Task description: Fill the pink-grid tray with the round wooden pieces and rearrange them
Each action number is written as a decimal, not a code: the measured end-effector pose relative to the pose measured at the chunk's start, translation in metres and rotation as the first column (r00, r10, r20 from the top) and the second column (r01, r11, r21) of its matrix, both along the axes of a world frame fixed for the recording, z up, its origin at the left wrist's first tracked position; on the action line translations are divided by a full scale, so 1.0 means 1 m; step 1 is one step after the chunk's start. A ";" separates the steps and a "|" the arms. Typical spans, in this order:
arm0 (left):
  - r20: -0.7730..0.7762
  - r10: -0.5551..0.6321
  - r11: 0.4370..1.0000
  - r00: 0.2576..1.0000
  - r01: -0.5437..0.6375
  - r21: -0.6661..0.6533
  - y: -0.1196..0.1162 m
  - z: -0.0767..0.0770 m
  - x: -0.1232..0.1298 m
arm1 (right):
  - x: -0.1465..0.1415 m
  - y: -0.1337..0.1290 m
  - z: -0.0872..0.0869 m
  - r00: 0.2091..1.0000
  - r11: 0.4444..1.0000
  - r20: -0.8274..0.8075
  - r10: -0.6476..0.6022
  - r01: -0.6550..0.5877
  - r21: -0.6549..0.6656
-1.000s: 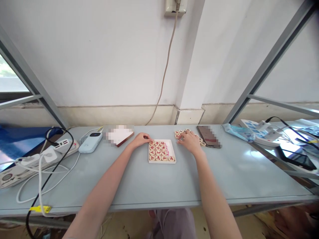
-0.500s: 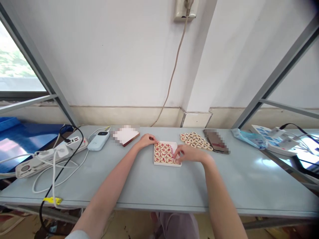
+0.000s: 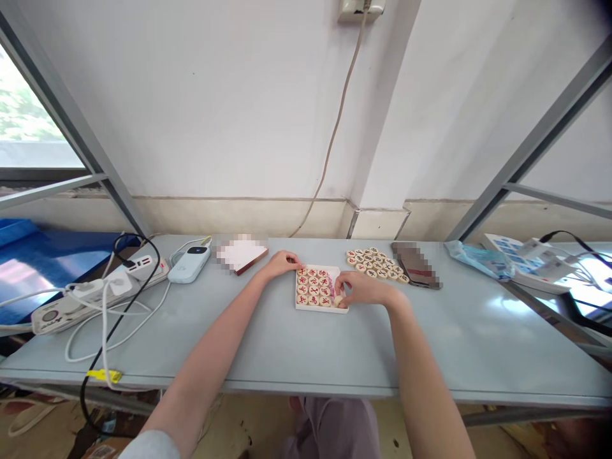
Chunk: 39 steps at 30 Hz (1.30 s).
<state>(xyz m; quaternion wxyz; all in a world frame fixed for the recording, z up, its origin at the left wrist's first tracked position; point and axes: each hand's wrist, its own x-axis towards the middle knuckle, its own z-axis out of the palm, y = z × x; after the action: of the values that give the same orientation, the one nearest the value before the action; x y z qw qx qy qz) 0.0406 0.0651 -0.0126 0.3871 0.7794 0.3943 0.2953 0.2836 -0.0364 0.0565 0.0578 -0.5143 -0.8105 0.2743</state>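
Observation:
A shallow white box [image 3: 322, 309] stands on the grey table with round pieces [image 3: 313, 290] laid in rows, their red characters facing up. At its upper left corner rests my left hand [image 3: 282, 264], fingers bent against the box's edge. My right hand [image 3: 361, 290] is over the right side of the box, thumb and fingers closed on a round piece [image 3: 337, 300] at the lower right corner. Pink marks show on the bare box floor beside it. More round pieces [image 3: 377, 262] lie in a flat group on the table behind my right hand.
A dark phone [image 3: 417, 264] lies right of the loose pieces. A reddish-brown box [image 3: 246, 255] is at the back left. Farther left are a pale blue device [image 3: 190, 264], a power strip [image 3: 86, 303] and cables. A blue plastic bag [image 3: 480, 261] lies at the right.
The piece at the box's lower right corner now looks tilted between my right fingers. My left hand stays at the upper left corner. The view has shifted slightly.

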 end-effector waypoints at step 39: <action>-0.050 0.025 1.000 0.998 -0.025 0.005 0.001 0.001 0.000 | 0.074 0.028 -0.040 0.811 0.757 -0.008 -0.585 0.550 0.352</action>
<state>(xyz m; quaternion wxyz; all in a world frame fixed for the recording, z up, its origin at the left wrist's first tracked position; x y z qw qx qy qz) 0.0410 0.0665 -0.0119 0.3716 0.7824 0.4129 0.2815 0.3575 -0.0087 0.0167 0.1839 -0.7313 -0.6527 0.0738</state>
